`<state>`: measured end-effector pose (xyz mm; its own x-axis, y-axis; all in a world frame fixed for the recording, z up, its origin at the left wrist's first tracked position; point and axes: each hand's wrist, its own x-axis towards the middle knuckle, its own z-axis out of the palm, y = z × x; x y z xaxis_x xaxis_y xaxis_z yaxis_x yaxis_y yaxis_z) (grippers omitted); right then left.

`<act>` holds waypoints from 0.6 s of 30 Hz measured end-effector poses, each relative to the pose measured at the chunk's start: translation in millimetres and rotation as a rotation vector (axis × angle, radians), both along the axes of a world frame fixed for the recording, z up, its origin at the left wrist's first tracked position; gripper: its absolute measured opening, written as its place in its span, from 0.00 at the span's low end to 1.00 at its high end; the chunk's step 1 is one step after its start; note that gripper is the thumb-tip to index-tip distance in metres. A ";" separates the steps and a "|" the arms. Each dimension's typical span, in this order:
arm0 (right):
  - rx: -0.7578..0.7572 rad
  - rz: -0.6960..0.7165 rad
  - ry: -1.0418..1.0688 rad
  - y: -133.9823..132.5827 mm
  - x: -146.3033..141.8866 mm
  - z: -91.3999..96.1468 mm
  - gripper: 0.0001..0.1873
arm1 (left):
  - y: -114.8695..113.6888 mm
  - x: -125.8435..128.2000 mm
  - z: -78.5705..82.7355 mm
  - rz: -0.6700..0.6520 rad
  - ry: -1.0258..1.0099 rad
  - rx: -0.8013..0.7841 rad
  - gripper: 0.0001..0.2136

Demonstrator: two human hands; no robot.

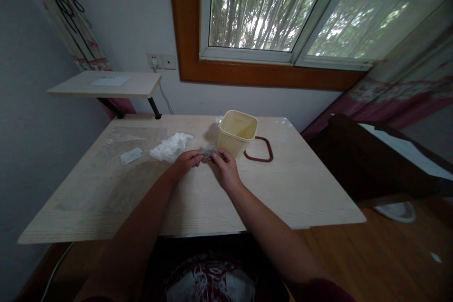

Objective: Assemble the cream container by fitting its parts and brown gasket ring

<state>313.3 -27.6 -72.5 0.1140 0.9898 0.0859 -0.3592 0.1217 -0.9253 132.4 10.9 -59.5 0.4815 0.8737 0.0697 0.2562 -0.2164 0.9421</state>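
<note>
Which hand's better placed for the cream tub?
Right, probably: the right hand sits closest to the cream square plastic tub, just past its fingers; the left hand is farther away, nearer the crumpled white wad.

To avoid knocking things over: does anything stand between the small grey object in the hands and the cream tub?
Nothing visible does. The small grey object, held between the left hand and right hand, sits right beside the cream square plastic tub, with no other item between them.

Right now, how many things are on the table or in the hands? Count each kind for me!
Yellow tub: 1
Dark red rubber loop: 1
White crumpled wad: 1
Small pale packet: 1
Clear plastic sheet: 1
Small gray thing: 1
Total: 6
</note>
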 end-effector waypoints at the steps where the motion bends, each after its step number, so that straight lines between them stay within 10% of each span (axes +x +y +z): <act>1: -0.002 0.023 0.023 -0.1 0.0 -0.4 0.20 | -1.0 -0.2 0.4 0.036 -0.028 -0.018 0.17; 10: 0.193 0.068 -0.450 4.0 2.6 -2.7 0.20 | -8.2 -1.8 6.4 0.025 -0.097 -0.030 0.18; 18: 0.182 0.168 -0.373 5.6 2.7 -6.0 0.16 | -4.9 -0.9 -4.9 -0.155 -0.022 0.029 0.18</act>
